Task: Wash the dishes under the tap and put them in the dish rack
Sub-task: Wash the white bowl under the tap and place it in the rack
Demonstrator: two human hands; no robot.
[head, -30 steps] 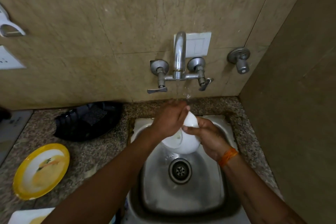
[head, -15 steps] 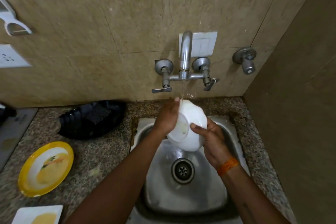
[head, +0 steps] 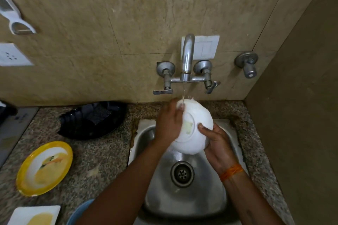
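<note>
A white bowl [head: 196, 129] is held over the steel sink [head: 184, 193], its underside turned toward me, under a thin stream from the tap [head: 187, 56]. My left hand [head: 169, 124] lies on the bowl's left side, fingers on the top rim where the water lands. My right hand [head: 216, 142] grips the bowl's right and lower edge, thumb on its outer wall. On the counter to the left lie a soiled yellow plate [head: 44, 167], a white square plate [head: 33, 214] and the edge of a blue dish [head: 78, 212].
A black tray [head: 91, 118] holding a dark scrub pad sits on the granite counter at the back left. A side wall [head: 296, 115] closes in the right. A second valve [head: 247, 64] sticks out from the tiled wall.
The bowl has been raised and turned so its base faces me, up under the water stream. Both hands shifted with it, and my view moved a little closer.
</note>
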